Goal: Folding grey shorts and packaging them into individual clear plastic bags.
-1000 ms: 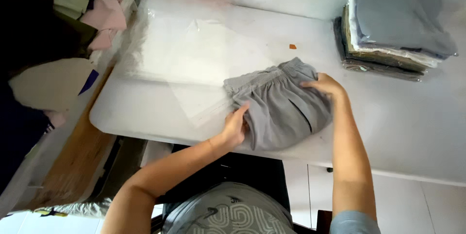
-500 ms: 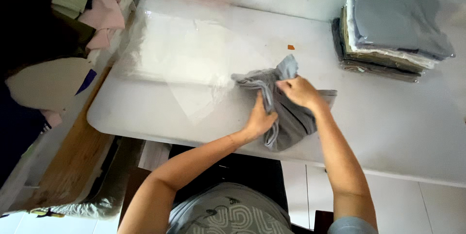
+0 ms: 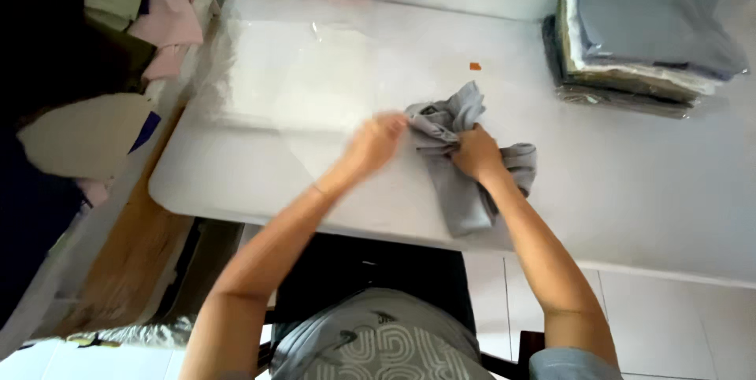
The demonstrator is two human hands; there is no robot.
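White table (image 3: 630, 191): carries all items and runs out on every side of both sets of fingers.

Clear plastic bags (image 3: 299, 88): lie flat on the table, beyond and to the left of the left fingers.

Stack of bagged folded garments (image 3: 642, 33): stands at the far right corner, well apart from the right fingers. Judged from this stack, several pieces are already folded and packed.

Grey garment (image 3: 465, 183): lies bunched on the table between the two hands, one end trailing toward the near edge. It is gathered, not flat; its folding appears unfinished, and bagging is not yet done.

Right hand (image 3: 476, 153): fingers curled and clamped on the middle of the garment.

Left hand (image 3: 376, 142): blurred; fingertips at the garment's left edge. Spread or pinching cannot be determined.
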